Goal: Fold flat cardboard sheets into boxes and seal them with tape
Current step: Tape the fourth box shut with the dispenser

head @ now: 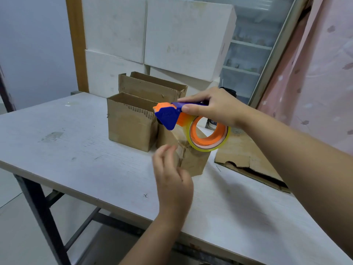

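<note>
My right hand point(212, 107) grips the blue handle of an orange and blue tape dispenser point(172, 114) with a roll of clear tape point(209, 135), held just above a small brown cardboard box point(193, 159) on the white table point(76, 150). A strip of clear tape runs from the dispenser down onto the box. My left hand point(172, 176) is blurred, fingers loosely curled, right beside the box's near left corner where the tape lies; whether it touches the tape is unclear.
Two open-topped cardboard boxes stand behind: one point(129, 121) to the left of the taped box, another point(150, 87) farther back. Flat cardboard sheets point(246, 159) lie at the right. White boxes point(162, 35) are stacked against the back. A pink curtain point(324, 73) hangs at right.
</note>
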A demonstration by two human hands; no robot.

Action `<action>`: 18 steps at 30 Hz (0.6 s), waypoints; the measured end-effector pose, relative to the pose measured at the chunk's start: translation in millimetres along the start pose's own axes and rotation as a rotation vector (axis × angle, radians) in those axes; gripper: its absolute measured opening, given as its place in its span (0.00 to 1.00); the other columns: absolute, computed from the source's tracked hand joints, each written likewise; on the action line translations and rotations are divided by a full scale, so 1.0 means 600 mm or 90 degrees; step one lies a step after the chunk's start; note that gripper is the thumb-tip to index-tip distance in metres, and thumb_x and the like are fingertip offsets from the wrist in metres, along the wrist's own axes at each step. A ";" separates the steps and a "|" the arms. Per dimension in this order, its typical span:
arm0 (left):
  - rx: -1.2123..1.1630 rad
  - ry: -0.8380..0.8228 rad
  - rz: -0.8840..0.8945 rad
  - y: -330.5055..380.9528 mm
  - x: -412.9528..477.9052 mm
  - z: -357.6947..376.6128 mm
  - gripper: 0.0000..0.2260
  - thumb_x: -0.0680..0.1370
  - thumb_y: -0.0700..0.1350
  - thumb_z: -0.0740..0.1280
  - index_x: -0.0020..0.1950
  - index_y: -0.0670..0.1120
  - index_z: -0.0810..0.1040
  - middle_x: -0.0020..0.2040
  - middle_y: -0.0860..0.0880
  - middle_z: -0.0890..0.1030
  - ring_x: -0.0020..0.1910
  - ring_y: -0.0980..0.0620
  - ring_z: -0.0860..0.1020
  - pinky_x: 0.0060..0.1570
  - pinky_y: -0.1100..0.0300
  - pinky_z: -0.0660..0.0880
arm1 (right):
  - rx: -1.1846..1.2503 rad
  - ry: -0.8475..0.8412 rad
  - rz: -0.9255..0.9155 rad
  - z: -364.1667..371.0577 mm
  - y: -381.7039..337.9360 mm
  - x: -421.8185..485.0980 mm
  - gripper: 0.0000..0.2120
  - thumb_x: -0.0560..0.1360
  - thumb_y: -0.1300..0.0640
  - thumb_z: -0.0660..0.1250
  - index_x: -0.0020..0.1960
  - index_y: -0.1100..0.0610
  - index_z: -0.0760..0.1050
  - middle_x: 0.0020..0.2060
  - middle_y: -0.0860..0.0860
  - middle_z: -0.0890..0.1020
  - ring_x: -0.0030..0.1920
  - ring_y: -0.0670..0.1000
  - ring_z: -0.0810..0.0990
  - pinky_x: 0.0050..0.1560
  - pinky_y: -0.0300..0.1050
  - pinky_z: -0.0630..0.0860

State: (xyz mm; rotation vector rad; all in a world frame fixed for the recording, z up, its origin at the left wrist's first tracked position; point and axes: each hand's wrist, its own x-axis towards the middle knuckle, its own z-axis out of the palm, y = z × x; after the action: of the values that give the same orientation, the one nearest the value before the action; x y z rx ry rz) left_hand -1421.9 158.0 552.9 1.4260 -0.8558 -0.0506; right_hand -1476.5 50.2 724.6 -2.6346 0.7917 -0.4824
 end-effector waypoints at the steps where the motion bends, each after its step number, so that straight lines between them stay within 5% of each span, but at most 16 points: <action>1: 0.001 -0.049 0.023 0.005 -0.010 0.002 0.28 0.72 0.29 0.59 0.71 0.45 0.67 0.67 0.55 0.64 0.66 0.67 0.61 0.59 0.77 0.63 | 0.000 0.003 0.000 0.000 0.000 0.000 0.17 0.73 0.38 0.65 0.60 0.40 0.78 0.49 0.39 0.81 0.42 0.35 0.76 0.39 0.30 0.66; 4: 0.006 -0.169 0.024 0.013 -0.033 0.013 0.36 0.75 0.32 0.58 0.77 0.49 0.45 0.77 0.56 0.50 0.68 0.70 0.51 0.57 0.85 0.52 | 0.000 0.006 0.004 0.000 0.000 -0.001 0.17 0.73 0.37 0.65 0.60 0.39 0.78 0.46 0.36 0.81 0.37 0.31 0.74 0.35 0.27 0.65; 7: 0.032 -0.195 0.016 0.012 -0.045 0.011 0.41 0.75 0.37 0.60 0.72 0.60 0.34 0.77 0.58 0.46 0.74 0.59 0.51 0.70 0.63 0.59 | -0.005 0.002 0.000 0.001 0.003 -0.002 0.20 0.71 0.35 0.63 0.60 0.38 0.77 0.52 0.38 0.81 0.45 0.36 0.76 0.42 0.33 0.67; 10: 0.001 -0.158 -0.017 0.012 -0.035 0.005 0.38 0.72 0.39 0.61 0.76 0.57 0.45 0.74 0.51 0.59 0.74 0.51 0.55 0.70 0.46 0.62 | -0.005 0.001 -0.004 0.001 0.002 -0.003 0.20 0.71 0.35 0.63 0.61 0.38 0.77 0.55 0.40 0.80 0.50 0.40 0.77 0.45 0.36 0.68; 14: 0.132 -0.059 0.152 -0.003 0.012 0.014 0.27 0.72 0.50 0.63 0.70 0.42 0.70 0.70 0.46 0.71 0.72 0.45 0.62 0.67 0.46 0.62 | -0.004 0.003 -0.008 0.001 -0.002 -0.007 0.26 0.67 0.31 0.60 0.62 0.39 0.76 0.56 0.41 0.80 0.53 0.42 0.77 0.48 0.37 0.71; 18: 0.304 0.001 0.301 -0.023 0.044 0.014 0.20 0.75 0.53 0.61 0.58 0.41 0.80 0.58 0.46 0.81 0.63 0.43 0.75 0.60 0.42 0.69 | -0.006 0.012 -0.001 0.002 0.001 -0.014 0.21 0.73 0.37 0.62 0.63 0.40 0.75 0.53 0.40 0.78 0.50 0.40 0.75 0.46 0.34 0.69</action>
State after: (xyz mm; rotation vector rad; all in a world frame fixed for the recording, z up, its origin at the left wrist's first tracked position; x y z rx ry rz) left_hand -1401.5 134.6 553.1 1.6202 -1.2389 0.5439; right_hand -1482.7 54.8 721.4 -2.6431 0.8009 -0.5060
